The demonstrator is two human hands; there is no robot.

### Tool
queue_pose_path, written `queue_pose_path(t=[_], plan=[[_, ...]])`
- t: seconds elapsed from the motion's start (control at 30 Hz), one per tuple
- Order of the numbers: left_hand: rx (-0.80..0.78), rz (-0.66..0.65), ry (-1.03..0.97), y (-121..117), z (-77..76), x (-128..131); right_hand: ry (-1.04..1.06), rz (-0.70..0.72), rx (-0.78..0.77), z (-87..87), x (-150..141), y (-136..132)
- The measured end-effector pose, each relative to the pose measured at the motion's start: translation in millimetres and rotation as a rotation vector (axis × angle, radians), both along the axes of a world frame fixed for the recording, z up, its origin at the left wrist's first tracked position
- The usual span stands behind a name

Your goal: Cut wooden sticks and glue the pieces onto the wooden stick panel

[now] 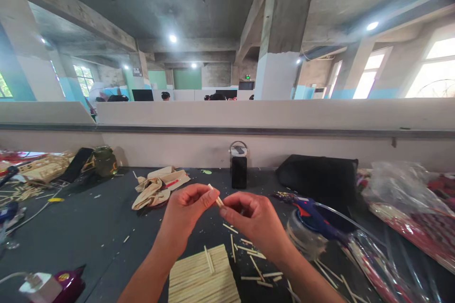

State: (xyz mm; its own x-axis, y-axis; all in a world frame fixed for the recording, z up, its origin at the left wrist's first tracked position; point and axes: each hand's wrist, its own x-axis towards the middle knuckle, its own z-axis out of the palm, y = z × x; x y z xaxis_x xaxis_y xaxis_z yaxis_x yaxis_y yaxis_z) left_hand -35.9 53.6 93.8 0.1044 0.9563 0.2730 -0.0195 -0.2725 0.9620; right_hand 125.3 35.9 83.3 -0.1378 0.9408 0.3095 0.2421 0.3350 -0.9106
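Observation:
My left hand (185, 218) and my right hand (254, 220) meet above the dark table, both pinching one short wooden stick (215, 196) between fingertips. The stick tilts up to the left. Below them lies a flat panel of glued wooden sticks (199, 277) with two loose sticks on top. Several loose stick pieces (249, 251) are scattered on the table under my right hand.
A blue glue gun (313, 215) rests on a clear container at right. A black phone (239, 172) stands upright at the back, beside a crumpled cloth (158, 187) and a black bag (320, 175). Stick models (44, 166) and plastic bags (405, 189) line the sides.

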Motion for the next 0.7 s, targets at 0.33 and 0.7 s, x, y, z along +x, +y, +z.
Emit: queue_pose_path(t=[0.33,0.7], plan=[[0.021,0.026,0.078,1.6,-4.5,-3.2,0.009,-0.025,0.021,-2.1,-3.6,0.3],[0.015,-0.099,-0.011,1.2,-3.3,-0.9,0.123,-0.007,-0.107,-0.6,2.3,4.9]])
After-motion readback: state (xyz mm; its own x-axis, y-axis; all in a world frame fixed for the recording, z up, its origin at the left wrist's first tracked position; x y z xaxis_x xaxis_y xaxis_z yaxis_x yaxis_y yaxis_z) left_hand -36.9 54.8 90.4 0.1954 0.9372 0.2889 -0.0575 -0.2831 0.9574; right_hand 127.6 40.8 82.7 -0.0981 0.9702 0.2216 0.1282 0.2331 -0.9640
